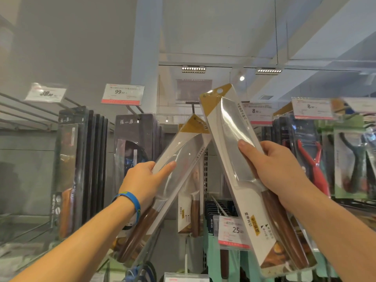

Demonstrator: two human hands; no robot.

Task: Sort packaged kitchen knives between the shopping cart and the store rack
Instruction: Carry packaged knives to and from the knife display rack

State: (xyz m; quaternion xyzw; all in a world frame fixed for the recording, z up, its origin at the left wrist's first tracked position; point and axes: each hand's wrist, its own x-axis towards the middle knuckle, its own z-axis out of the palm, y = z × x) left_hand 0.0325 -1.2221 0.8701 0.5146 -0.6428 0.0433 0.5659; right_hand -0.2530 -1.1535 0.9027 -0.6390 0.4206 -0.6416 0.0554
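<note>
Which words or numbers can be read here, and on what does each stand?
"99": top price tag, left of centre.
"張小泉": dark package below it.
"8": middle price tag.
"8": right price tag.
"25": lower price tag.
"精准定位": knife package in the right hand.
Unreadable: leftmost tag, all small print.

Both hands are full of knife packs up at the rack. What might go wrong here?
The left pack and right pack come close together near their tops, so they might knock each other. Each is held by one hand only, left hand and right hand, so a slick clear cover could slip.
</note>
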